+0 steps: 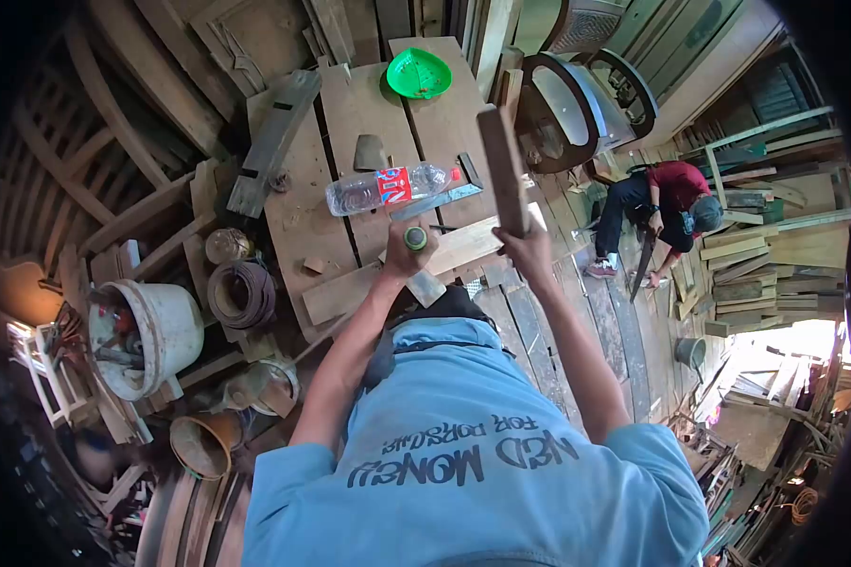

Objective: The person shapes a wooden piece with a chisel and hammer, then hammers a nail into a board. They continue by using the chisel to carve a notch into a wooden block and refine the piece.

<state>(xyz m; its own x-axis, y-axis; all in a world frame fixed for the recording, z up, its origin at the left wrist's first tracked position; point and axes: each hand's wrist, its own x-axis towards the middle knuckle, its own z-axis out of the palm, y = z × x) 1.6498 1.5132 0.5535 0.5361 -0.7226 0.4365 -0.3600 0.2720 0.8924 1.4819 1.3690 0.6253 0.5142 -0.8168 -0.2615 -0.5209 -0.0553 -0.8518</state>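
Observation:
My left hand (408, 255) is closed around an upright chisel (414, 238); only the round butt of its handle shows, and its blade is hidden. Under that hand a pale board (461, 246) lies slantwise across the workbench (298, 222). My right hand (528, 253) grips the lower end of a brown wooden bar (504, 170), raised to the right of the chisel and apart from it. Just beyond my left hand are a try square (437, 201) and a clear plastic bottle (388, 189) with a red label, lying on its side.
A green leaf-shaped dish (419, 74) sits at the bench's far end. White bucket (151, 335) and coiled strap (242, 294) stand at left. To the right, another person (667, 203) bends over a handsaw (643, 266), near stacked timber (738, 269) and a chair (563, 113).

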